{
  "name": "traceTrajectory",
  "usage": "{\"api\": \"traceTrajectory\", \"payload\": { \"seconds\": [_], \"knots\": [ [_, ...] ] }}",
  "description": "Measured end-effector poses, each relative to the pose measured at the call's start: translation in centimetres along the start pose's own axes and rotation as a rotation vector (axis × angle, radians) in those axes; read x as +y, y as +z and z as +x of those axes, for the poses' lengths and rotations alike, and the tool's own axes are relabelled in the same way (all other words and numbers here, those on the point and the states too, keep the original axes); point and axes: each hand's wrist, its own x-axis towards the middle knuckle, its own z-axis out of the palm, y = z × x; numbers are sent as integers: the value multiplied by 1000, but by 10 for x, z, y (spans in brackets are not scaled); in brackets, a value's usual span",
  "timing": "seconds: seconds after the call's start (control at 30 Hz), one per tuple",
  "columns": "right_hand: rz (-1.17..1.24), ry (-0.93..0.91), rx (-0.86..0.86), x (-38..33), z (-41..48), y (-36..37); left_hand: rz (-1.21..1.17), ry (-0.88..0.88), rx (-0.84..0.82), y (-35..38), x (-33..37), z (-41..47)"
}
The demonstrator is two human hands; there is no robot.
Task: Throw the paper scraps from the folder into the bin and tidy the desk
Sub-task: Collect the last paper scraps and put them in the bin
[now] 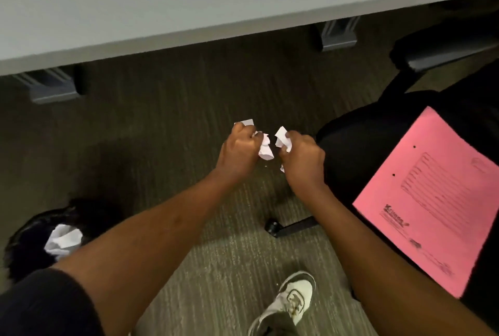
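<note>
Both hands were out in front over the carpet (189, 108), just below the edge of the grey desk (189, 3). The left hand (237, 150) was curled into a fist around a wad of white paper scraps (266, 148), with a flat corner sticking up past the knuckles, and the right hand (303, 158) was likewise balled around its own scraps (282, 141); the two bundles were close together but did not appear to join. The paper looked thin, light and already creased, so it would crush easily and weigh next to nothing; the likely trouble was loose bits slipping out between the fingers, and a few specks seemed to hang below the hands. A full closed fist, or both hands cupped together, would probably serve better than a fingertip pinch. The black bin (29, 238) stood on the floor to the lower left, well apart from the hands, with crumpled white paper (63, 239) already inside. The pink folder (432, 200) lay closed on the seat of the black office chair (359, 141) to the right; stiff and flat, it should lift best by an edge. A white shoe (290, 300) showed below.
</note>
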Motion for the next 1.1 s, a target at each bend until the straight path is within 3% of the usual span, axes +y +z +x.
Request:
{"api": "traceTrajectory", "payload": {
  "seconds": [0.37, 0.57, 0.83, 1.0, 1.1],
  "knots": [
    [19, -249, -141, -267, -70, 170, 34, -262, 18, -67, -258, -198],
    [40, -328, -305, -372, -133, 272, -12, -480, -1, -67, -375, -323],
    [-68, -238, -696, -397, -204, 384, -30, -595, -271, -2, -445, -427],
    [-74, -165, -802, -392, -228, 417, -64, -599, -334, 27, -461, -447],
    [-111, -212, -855, -395, -233, 427, -88, -615, -381, 33, -468, -452]
  ]
}}
